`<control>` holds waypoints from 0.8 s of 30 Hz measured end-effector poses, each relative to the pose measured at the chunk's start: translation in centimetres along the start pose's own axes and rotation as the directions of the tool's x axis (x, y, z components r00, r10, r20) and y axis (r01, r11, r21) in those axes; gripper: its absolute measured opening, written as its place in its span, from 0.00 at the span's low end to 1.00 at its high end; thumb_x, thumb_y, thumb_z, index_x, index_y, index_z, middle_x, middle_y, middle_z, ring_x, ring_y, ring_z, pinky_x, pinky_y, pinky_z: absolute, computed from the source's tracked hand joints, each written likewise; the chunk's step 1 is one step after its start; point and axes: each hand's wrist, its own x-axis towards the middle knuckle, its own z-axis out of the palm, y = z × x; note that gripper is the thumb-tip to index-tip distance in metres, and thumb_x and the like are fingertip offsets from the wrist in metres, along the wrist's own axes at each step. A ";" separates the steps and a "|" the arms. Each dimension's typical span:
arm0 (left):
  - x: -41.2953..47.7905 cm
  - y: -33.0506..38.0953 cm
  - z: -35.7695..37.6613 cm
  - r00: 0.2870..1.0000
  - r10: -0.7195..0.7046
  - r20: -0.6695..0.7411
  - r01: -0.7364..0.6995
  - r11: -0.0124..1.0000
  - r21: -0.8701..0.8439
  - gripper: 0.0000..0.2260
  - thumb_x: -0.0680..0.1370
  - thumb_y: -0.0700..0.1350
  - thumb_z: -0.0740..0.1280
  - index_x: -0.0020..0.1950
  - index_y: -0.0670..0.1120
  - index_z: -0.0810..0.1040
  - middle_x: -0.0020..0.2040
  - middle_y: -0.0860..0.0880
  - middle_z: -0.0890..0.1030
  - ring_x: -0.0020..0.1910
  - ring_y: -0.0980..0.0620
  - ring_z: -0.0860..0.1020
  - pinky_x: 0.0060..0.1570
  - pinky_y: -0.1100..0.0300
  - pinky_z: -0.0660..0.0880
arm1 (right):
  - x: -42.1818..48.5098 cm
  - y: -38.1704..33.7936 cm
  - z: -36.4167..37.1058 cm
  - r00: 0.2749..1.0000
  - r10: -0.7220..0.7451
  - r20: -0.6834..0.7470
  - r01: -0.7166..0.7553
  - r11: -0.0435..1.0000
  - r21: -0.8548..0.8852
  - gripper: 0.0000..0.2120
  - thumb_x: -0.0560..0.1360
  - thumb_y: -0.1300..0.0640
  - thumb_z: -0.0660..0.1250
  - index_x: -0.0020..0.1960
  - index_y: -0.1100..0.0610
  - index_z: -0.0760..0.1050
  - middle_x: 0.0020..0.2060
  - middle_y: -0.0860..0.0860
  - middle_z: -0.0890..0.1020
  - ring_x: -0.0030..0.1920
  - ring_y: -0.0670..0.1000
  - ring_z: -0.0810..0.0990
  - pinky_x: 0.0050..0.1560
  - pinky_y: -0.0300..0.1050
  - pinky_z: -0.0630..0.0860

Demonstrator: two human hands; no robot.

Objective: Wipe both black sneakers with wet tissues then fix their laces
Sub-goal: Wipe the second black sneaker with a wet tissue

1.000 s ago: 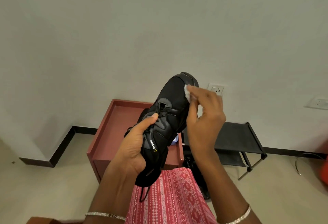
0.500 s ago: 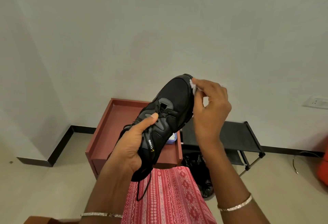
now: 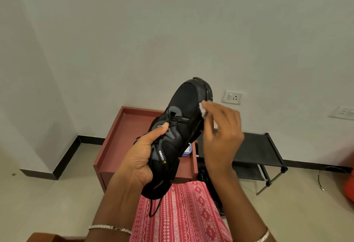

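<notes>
I hold a black sneaker (image 3: 183, 107) up in front of me, toe pointing up and away. My left hand (image 3: 140, 157) grips its heel and tongue area, thumb lying across the laces. A loose black lace (image 3: 154, 208) hangs below the heel. My right hand (image 3: 220, 138) pinches a small white wet tissue (image 3: 202, 110) against the right side of the toe cap. A dark shape on the floor (image 3: 204, 174) behind my right wrist is mostly hidden; I cannot tell what it is.
A reddish-brown tray-top table (image 3: 122, 138) stands below the sneaker, with a white-and-blue tissue pack (image 3: 186, 150) on it. A black folding rack (image 3: 258, 149) is to the right. Wall sockets (image 3: 232, 97) sit on the wall behind. My pink patterned lap (image 3: 182, 213) is below.
My right hand has slid the tissue from the tip of the toe down along the right side of the toe cap. The sneaker stays in my left hand.
</notes>
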 end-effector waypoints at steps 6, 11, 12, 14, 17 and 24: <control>-0.4 -0.8 0.0 0.999 -0.021 0.033 0.021 1.000 -0.010 0.12 0.75 0.43 0.71 0.56 0.38 0.83 0.48 0.37 0.85 0.39 0.40 0.85 0.36 0.48 0.83 | 2.9 1.2 0.2 0.999 0.023 -0.024 -0.023 1.000 0.012 0.11 0.76 0.67 0.69 0.56 0.58 0.84 0.49 0.51 0.85 0.49 0.53 0.80 0.51 0.44 0.78; -0.1 -0.7 -0.3 0.998 -0.055 0.028 0.055 0.999 -0.002 0.17 0.73 0.46 0.73 0.59 0.39 0.83 0.54 0.36 0.84 0.49 0.38 0.83 0.54 0.43 0.79 | -3.0 0.4 -0.1 0.999 -0.028 -0.036 0.027 0.999 -0.024 0.16 0.74 0.72 0.71 0.59 0.59 0.82 0.49 0.52 0.84 0.51 0.47 0.76 0.54 0.35 0.73; 0.0 -0.6 -0.3 0.998 -0.056 0.033 0.056 0.998 -0.007 0.16 0.74 0.46 0.72 0.58 0.39 0.83 0.53 0.36 0.84 0.46 0.39 0.84 0.49 0.45 0.81 | -4.2 0.3 -0.2 0.999 -0.031 -0.022 0.030 0.999 -0.027 0.17 0.73 0.72 0.72 0.59 0.60 0.82 0.50 0.52 0.84 0.52 0.46 0.75 0.55 0.34 0.73; 0.1 -0.5 -0.2 0.998 -0.049 0.041 0.050 0.999 -0.019 0.16 0.75 0.46 0.71 0.58 0.38 0.83 0.52 0.37 0.84 0.42 0.40 0.85 0.43 0.48 0.82 | -5.4 0.3 -0.5 0.999 -0.040 0.015 0.040 0.999 -0.034 0.16 0.72 0.73 0.73 0.58 0.62 0.82 0.51 0.53 0.84 0.53 0.46 0.75 0.57 0.33 0.73; 0.2 -0.4 0.2 0.999 -0.036 0.016 0.036 0.999 -0.007 0.16 0.73 0.45 0.73 0.58 0.39 0.83 0.50 0.37 0.85 0.40 0.41 0.85 0.41 0.49 0.83 | -3.8 0.4 -0.5 0.999 -0.027 0.025 0.027 0.999 -0.025 0.13 0.73 0.70 0.72 0.57 0.62 0.83 0.50 0.52 0.85 0.52 0.47 0.77 0.58 0.32 0.72; -0.7 -1.7 0.9 0.998 -0.056 0.009 0.056 0.998 0.038 0.12 0.73 0.40 0.73 0.55 0.39 0.84 0.49 0.38 0.85 0.40 0.43 0.86 0.41 0.52 0.83 | 4.0 2.1 0.0 0.999 0.051 0.010 -0.051 0.998 -0.043 0.10 0.77 0.64 0.67 0.54 0.57 0.85 0.49 0.50 0.86 0.51 0.52 0.82 0.53 0.46 0.79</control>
